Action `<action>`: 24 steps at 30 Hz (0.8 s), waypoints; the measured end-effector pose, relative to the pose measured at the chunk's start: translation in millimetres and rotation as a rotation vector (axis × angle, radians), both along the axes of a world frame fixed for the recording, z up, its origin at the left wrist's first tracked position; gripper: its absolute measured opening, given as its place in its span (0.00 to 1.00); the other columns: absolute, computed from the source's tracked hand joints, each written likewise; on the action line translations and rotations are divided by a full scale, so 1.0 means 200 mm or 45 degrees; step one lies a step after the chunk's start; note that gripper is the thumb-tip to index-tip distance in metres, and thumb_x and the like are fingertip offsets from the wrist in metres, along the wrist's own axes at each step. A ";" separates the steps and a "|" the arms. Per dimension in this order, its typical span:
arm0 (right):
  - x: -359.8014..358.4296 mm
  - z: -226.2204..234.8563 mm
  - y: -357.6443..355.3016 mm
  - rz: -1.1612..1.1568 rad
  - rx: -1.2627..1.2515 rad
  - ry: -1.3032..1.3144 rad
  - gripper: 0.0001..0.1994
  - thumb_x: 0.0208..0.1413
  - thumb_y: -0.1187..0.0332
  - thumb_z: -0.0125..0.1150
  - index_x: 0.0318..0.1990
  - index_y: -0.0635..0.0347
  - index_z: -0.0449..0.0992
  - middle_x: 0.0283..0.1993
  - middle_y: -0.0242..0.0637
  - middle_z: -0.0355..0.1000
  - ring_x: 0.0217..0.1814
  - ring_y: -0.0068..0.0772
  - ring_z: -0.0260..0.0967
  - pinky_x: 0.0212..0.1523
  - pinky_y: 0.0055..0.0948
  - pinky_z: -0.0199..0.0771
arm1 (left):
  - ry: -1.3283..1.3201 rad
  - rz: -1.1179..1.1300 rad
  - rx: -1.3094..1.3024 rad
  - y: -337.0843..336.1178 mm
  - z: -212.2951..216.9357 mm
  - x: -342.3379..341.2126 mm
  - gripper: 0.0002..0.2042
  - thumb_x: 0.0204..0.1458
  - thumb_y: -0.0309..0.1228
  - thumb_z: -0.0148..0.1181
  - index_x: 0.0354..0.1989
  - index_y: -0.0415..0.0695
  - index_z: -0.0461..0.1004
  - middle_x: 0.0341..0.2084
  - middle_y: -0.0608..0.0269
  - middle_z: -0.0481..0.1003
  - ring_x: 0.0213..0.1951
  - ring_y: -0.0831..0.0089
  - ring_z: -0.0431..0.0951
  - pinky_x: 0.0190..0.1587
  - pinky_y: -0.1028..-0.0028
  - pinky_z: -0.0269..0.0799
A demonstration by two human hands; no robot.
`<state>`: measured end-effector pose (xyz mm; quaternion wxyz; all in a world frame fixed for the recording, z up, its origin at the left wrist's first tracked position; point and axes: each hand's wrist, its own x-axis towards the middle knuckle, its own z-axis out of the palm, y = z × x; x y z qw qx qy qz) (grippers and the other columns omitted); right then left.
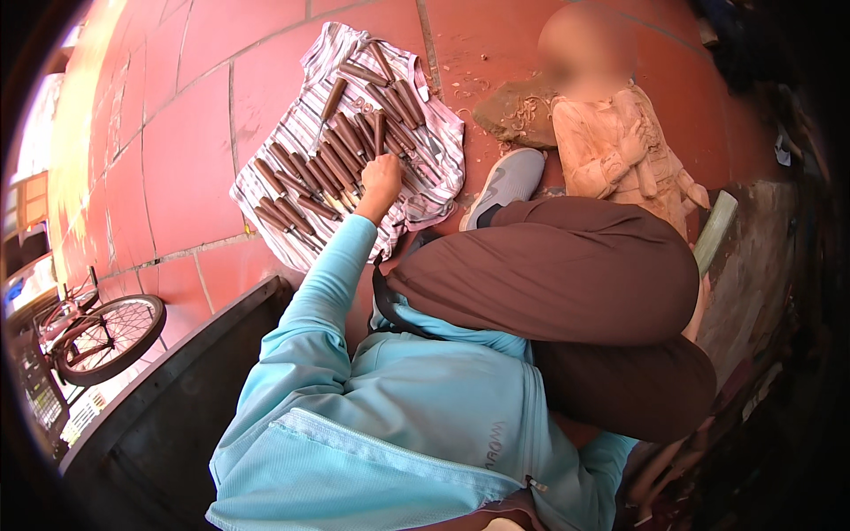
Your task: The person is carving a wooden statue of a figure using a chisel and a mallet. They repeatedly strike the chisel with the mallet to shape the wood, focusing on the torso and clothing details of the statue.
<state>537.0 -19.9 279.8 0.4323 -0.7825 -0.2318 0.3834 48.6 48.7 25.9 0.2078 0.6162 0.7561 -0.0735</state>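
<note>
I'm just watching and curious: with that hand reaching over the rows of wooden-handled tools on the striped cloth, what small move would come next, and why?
Probably closing the fingers on one handle and lifting it out. The left hand rests on the wooden-handled carving tools laid in rows on the striped cloth, its grip not visibly closed on any. The half-carved wooden figure lies just beyond. The right hand is out of sight.

Crowded chisels (341, 155) leave bare red tiles (181, 150) leftward.
</note>
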 end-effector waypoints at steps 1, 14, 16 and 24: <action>0.04 -0.04 0.00 0.015 0.038 0.063 0.18 0.57 0.71 0.59 0.54 0.65 0.68 0.38 0.34 0.70 0.38 0.24 0.68 0.37 0.21 0.70 | 0.009 -0.058 -0.027 0.00 0.01 0.01 0.08 0.49 0.30 0.57 0.29 0.40 0.80 0.31 0.49 0.79 0.36 0.52 0.81 0.35 0.61 0.78; 0.08 -0.12 0.00 0.075 0.112 0.256 0.23 0.57 0.67 0.58 0.59 0.59 0.62 0.24 0.34 0.63 0.19 0.24 0.60 0.20 0.24 0.65 | -0.580 0.636 0.070 0.00 -0.25 -0.22 0.15 0.36 0.34 0.65 0.24 0.31 0.77 0.25 0.41 0.77 0.32 0.48 0.80 0.40 0.59 0.74; 0.09 -0.14 -0.02 0.079 0.120 0.258 0.23 0.57 0.68 0.58 0.59 0.60 0.62 0.24 0.34 0.63 0.19 0.24 0.60 0.20 0.25 0.65 | -1.003 0.834 0.037 0.03 -0.26 -0.22 0.11 0.42 0.28 0.65 0.25 0.29 0.76 0.22 0.47 0.77 0.26 0.58 0.81 0.32 0.66 0.78; 0.13 -0.09 -0.03 0.126 0.040 0.238 0.24 0.57 0.70 0.58 0.59 0.66 0.62 0.25 0.33 0.64 0.19 0.23 0.62 0.19 0.24 0.66 | -1.983 1.274 -0.227 0.26 0.36 0.12 0.03 0.55 0.22 0.57 0.34 0.35 0.74 0.28 0.60 0.76 0.35 0.69 0.79 0.36 0.77 0.79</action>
